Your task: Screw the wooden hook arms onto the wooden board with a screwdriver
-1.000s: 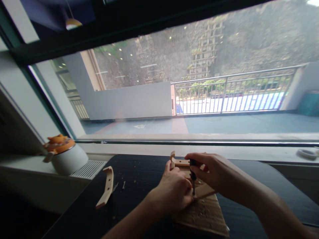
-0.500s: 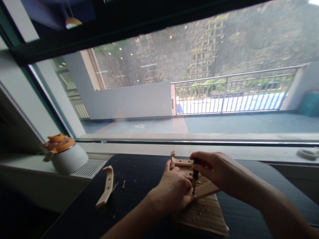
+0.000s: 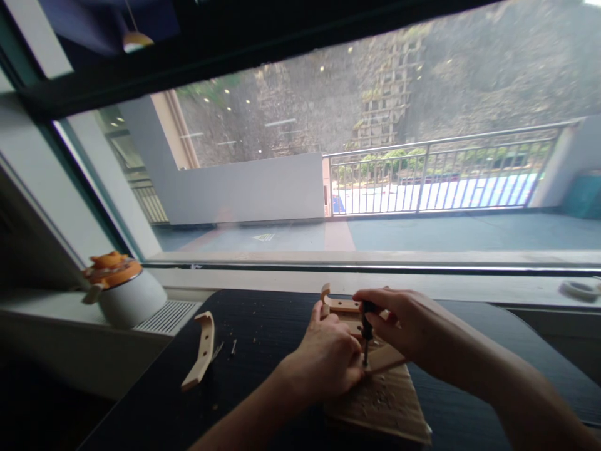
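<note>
My right hand (image 3: 392,311) is closed round the dark handle of a screwdriver (image 3: 367,326). The screwdriver stands almost upright, its tip down at a joint of pale wooden pieces (image 3: 385,358). My left hand (image 3: 331,354) presses on the near left side of these pieces, its fingers curled over the wood and partly hiding it. A curved wooden piece with holes (image 3: 344,305) shows behind the hands. Under the work lies a scuffed wooden board (image 3: 382,407) with small marks and bits on it. Whether a screw is under the tip I cannot make out.
Another curved wooden piece with two holes (image 3: 203,351) lies on the left of the black table (image 3: 263,363), with a few small screws (image 3: 233,347) beside it. A white pot with an orange top (image 3: 129,297) stands on the sill. A tape roll (image 3: 578,290) lies far right.
My right hand has shifted slightly on the screwdriver's handle, its fingers and wrist turned a little. My left hand stays in place on the wood.
</note>
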Available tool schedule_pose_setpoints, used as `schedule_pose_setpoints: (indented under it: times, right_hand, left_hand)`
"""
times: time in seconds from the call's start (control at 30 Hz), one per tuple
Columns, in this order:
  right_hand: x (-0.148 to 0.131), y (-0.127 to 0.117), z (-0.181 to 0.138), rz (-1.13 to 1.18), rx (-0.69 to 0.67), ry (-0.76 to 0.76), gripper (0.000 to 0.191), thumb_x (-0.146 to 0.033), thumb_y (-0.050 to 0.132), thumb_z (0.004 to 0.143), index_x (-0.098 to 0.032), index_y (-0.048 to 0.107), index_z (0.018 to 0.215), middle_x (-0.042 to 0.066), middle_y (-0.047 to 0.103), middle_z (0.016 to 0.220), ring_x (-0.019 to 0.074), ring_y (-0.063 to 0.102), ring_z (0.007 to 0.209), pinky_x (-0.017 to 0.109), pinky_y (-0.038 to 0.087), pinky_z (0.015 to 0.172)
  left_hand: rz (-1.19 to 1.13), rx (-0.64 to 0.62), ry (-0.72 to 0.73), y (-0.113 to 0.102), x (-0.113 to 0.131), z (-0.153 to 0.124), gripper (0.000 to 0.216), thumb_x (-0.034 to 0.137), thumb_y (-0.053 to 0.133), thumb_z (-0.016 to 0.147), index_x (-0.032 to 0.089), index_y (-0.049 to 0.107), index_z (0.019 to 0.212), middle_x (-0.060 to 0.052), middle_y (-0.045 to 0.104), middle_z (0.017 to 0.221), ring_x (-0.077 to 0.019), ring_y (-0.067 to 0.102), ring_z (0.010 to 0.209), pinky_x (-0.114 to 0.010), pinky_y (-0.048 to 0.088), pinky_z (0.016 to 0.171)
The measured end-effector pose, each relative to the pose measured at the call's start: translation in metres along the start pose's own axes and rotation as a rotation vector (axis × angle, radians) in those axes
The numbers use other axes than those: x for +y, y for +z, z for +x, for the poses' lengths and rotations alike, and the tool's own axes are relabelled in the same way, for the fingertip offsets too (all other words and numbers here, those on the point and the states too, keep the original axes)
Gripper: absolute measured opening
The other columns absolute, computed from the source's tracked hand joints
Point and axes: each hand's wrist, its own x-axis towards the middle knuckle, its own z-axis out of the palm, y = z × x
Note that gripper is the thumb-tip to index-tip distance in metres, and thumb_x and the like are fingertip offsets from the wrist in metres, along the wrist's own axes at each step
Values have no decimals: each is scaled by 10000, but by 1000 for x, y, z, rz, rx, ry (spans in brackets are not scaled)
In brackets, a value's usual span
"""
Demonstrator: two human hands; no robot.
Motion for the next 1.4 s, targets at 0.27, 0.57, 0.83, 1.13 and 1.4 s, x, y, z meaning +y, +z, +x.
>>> schedule_pose_setpoints:
  times: [0.27, 0.57, 0.83, 1.13, 1.4]
  right_hand:
    - [1, -3, -1, -15, -2, 11, 278, -212, 516, 873, -230, 697, 1083, 7, 734, 786, 169, 650, 674, 249, 404, 587]
    - [1, -3, 1, -26, 21, 29, 238, -221, 558, 848, -219, 715, 1027, 8, 728, 750, 157, 627, 620, 239, 393, 555]
    - [-6, -2, -1, 62, 12, -58, 331, -150, 499, 853, -268, 715, 1074, 3, 753, 917, 165, 672, 755, 233, 422, 628]
    - [-2, -3, 1, 29, 23, -23, 308, -189, 501, 864, -246, 711, 1082, 2, 746, 788, 163, 654, 656, 236, 405, 578]
    - [4, -3, 2, 37, 12, 6, 264, -232, 508, 878, -221, 704, 1054, 3, 732, 779, 156, 630, 643, 242, 390, 573]
  left_hand:
    - [1, -31, -6, 0, 1, -1, 119, 284, 621, 789, 210, 702, 742, -13, 690, 860, -261, 568, 1027, -616, 145, 1096]
    - [16, -40, -14, 0, 1, 0, 132, 303, 614, 800, 222, 696, 734, -4, 683, 856, -257, 562, 1022, -617, 139, 1099]
    - [-12, -16, -6, 2, 0, -1, 141, 278, 627, 784, 197, 657, 672, -2, 689, 909, -261, 553, 1060, -612, 127, 1102]
    - [1, -44, -18, 0, 0, -1, 121, 299, 648, 780, 207, 685, 711, -11, 682, 895, -267, 557, 1052, -606, 129, 1104]
    - [15, -27, -3, 2, 0, -1, 156, 300, 609, 804, 199, 662, 697, -16, 696, 877, -263, 573, 1021, -602, 145, 1098]
